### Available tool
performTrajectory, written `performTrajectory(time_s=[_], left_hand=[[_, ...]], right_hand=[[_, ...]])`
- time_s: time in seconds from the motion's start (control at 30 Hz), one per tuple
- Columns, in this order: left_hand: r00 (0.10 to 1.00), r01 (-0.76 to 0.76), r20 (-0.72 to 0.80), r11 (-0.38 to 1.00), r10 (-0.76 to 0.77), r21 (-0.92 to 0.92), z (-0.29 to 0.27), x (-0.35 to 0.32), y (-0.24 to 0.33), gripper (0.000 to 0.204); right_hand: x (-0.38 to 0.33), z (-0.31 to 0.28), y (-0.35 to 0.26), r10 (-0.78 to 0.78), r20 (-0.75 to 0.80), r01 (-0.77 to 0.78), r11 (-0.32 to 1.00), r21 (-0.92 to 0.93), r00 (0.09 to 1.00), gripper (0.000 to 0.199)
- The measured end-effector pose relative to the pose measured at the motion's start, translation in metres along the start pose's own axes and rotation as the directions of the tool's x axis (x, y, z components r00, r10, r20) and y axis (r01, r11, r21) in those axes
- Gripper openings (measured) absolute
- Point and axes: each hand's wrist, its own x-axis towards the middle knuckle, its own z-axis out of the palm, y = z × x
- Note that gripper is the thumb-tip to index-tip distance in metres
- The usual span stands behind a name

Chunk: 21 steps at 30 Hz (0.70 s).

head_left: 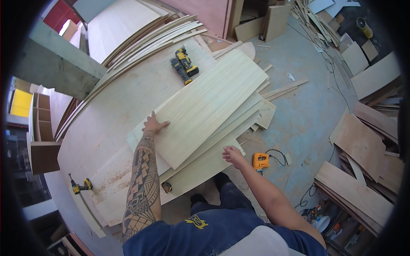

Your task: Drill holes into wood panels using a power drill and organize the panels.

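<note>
Counter (pixel 106 123): big plywood top. Pale veneer panel (pixel 209 106) atop sheet stack at counter's near-right edge. Left hand (pixel 153 125) flat, fingers spread on panel's left edge. Right hand (pixel 232 154) pinching lower sheet's near corner. Yellow-black power tool (pixel 184 65) far side.

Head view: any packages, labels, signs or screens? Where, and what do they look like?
No packages, signs or screens can be made out.
Emblem: yellow print on the person's dark blue shirt, bottom centre; shape unclear.
Left hand and right hand rest on bare pale veneer sheets, unlabelled.
</note>
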Motion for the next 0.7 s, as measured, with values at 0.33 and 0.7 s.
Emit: performTrajectory(time_s=[0.33, 0.7], left_hand=[[0.966, -0.251, -0.077, 0.967, 0.247, -0.045, 0.090, -0.092, -0.005, 0.111], [0.948, -0.319, -0.058, 0.937, 0.314, -0.140, 0.123, -0.125, -0.089, 0.106]], right_hand=[[0.076, 0.039, 0.000, -0.248, -0.289, 0.300, 0.942, 0.152, 0.925, 0.078], [-0.024, 0.063, -0.018, -0.164, -0.160, 0.166, 0.986, 0.000, 0.973, 0.078]])
